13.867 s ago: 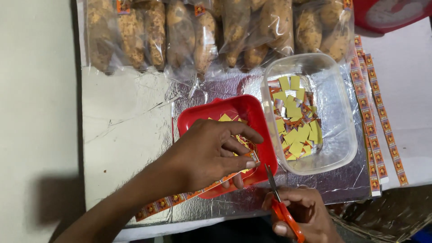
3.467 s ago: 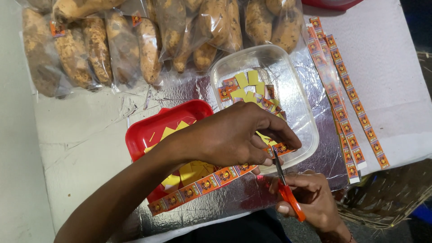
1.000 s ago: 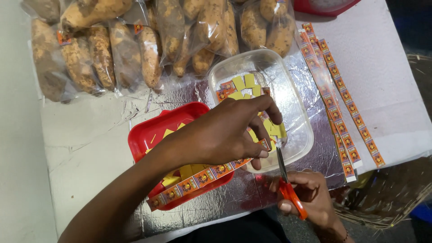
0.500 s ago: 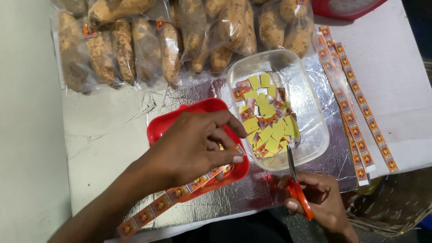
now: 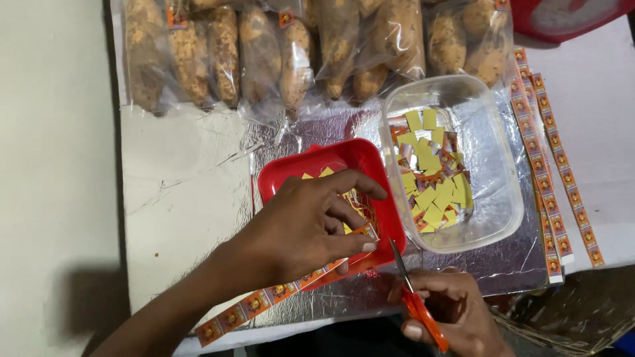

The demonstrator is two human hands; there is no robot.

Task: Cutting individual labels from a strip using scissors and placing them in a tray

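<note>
Right over the red tray point(image 5: 350, 158), the left hand point(image 5: 311, 225) pinches a long paper strip of small orange labels point(image 5: 264, 301) between thumb and fingers, its end just beside the blades. Below, the right hand point(image 5: 450, 314) is closed around orange-handled scissors point(image 5: 413, 301). Cut yellow-backed squares fill the clear plastic tub point(image 5: 493, 192). Crinkled silver foil point(image 5: 297, 132) covers the pale desk point(image 5: 59, 132), with bagged brown snacks point(image 5: 258, 53) along the far edge.
</note>
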